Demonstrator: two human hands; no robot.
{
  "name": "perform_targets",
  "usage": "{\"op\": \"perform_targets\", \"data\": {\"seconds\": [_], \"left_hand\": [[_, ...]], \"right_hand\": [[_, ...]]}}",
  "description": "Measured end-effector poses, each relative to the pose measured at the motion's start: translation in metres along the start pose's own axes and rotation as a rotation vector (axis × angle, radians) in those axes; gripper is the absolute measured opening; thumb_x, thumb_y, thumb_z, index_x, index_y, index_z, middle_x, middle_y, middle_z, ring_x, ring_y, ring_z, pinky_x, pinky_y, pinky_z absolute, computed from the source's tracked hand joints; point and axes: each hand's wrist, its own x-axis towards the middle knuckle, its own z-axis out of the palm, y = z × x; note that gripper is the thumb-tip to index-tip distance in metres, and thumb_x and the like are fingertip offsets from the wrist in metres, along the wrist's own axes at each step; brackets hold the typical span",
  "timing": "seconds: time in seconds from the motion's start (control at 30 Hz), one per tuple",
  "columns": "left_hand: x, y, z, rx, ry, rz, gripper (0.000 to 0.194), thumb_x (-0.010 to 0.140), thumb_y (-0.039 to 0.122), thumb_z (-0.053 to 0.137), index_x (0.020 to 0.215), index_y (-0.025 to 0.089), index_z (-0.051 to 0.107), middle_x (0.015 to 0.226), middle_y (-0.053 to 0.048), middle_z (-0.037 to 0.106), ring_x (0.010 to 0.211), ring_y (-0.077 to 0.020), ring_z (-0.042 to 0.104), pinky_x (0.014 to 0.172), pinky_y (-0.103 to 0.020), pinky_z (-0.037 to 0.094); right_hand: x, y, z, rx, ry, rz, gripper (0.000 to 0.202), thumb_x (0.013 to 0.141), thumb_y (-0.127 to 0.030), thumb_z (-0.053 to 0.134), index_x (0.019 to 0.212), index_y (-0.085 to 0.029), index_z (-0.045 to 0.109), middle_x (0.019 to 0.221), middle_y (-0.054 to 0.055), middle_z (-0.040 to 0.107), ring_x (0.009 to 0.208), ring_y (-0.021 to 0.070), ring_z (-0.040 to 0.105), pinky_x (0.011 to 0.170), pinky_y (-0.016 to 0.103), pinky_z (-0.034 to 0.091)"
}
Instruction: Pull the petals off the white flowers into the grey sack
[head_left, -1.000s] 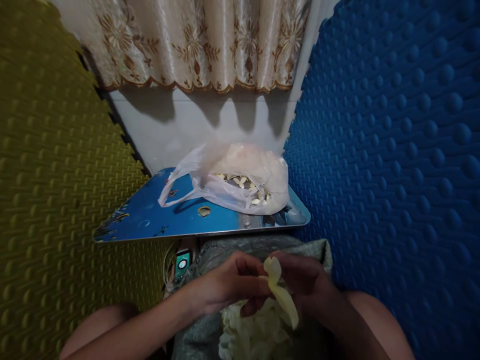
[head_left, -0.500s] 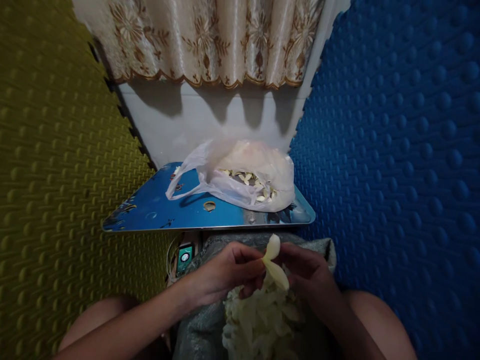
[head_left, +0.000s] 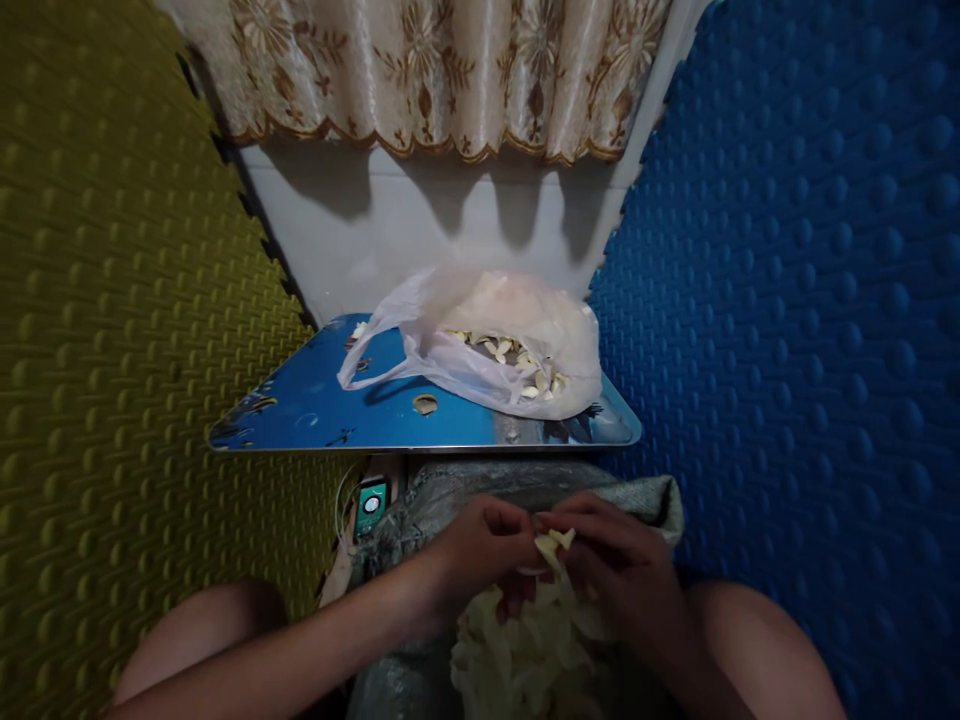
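Over the lap, a small pale yellow piece like joined flower petals sits between my two hands. My left hand is closed, thumb and finger pinching the piece from the left. From the right, my right hand meets it with fingers closed on the same piece, its fingertips partly hidden. Directly below lies a heap of similar pale pieces on a grey-green woven sack.
A blue printed tabletop stands ahead, bearing a white plastic bag with pale pieces inside. Left of the sack lies a lit phone-like device with a cable. Yellow and blue textured mats wall both sides; a curtain hangs behind.
My right hand has moved left to meet my left hand at the petal piece. The piece, spread and upright before, now appears smaller and partly covered by fingers. The view has shifted slightly.
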Motion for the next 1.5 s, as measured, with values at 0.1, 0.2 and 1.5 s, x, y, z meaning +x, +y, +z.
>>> {"op": "perform_targets", "data": {"seconds": [0.1, 0.2, 1.5], "left_hand": [[0.003, 0.004, 0.004, 0.035, 0.005, 0.025, 0.020, 0.069, 0.029, 0.063, 0.061, 0.011, 0.062, 0.050, 0.000, 0.055, 0.035, -0.0058, 0.043, 0.031, -0.016, 0.030], [0.006, 0.004, 0.006, 0.039, 0.020, 0.058, 0.017, 0.068, 0.025, 0.061, 0.059, 0.011, 0.061, 0.051, 0.000, 0.056, 0.035, -0.0056, 0.041, 0.031, -0.016, 0.029], [0.000, 0.028, 0.018, 0.433, 0.313, 0.866, 0.008, 0.079, 0.015, 0.056, 0.074, 0.015, 0.062, 0.081, -0.005, 0.056, 0.080, -0.0176, 0.056, 0.067, -0.025, 0.045]], "right_hand": [[-0.003, -0.002, 0.003, -0.153, 0.058, -0.075, 0.028, 0.075, -0.011, 0.061, 0.087, -0.033, 0.074, 0.077, 0.000, 0.067, 0.053, 0.0116, 0.059, 0.042, 0.019, 0.045], [-0.006, -0.001, 0.006, -0.264, 0.139, -0.151, 0.028, 0.077, -0.012, 0.059, 0.088, -0.033, 0.074, 0.081, 0.000, 0.070, 0.068, 0.0146, 0.064, 0.057, 0.021, 0.050], [0.004, -0.016, 0.028, 0.094, 0.188, -0.044, 0.014, 0.075, -0.032, 0.065, 0.084, -0.021, 0.069, 0.087, 0.005, 0.056, 0.075, 0.0175, 0.058, 0.062, 0.026, 0.048]]}}
